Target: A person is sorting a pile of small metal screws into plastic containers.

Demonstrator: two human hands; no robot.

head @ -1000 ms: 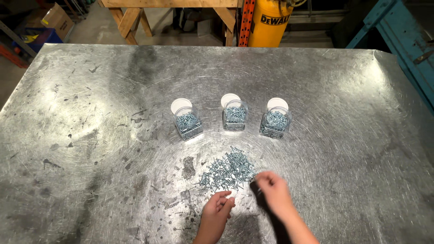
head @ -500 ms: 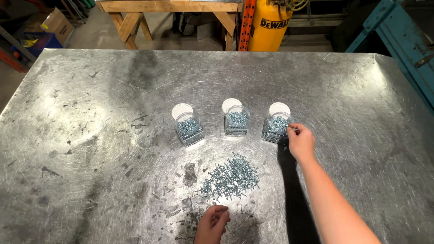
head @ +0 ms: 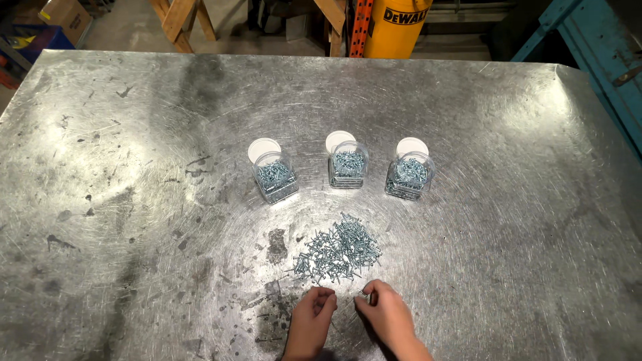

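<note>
Left hand [head: 311,319] loosely curled, right hand [head: 386,314] pinching something small, maybe a screw, both just below screw pile [head: 340,248] on scratched metal counter [head: 134,200]. Beyond, three open clear jars [head: 346,168] of screws, white lids [head: 339,140] behind.

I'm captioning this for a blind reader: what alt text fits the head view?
Two bare hands, left hand and right hand, rest near a pile of small screws on a scratched metal table. Beyond it stand three open clear jars of screws, white lids behind them.
</note>
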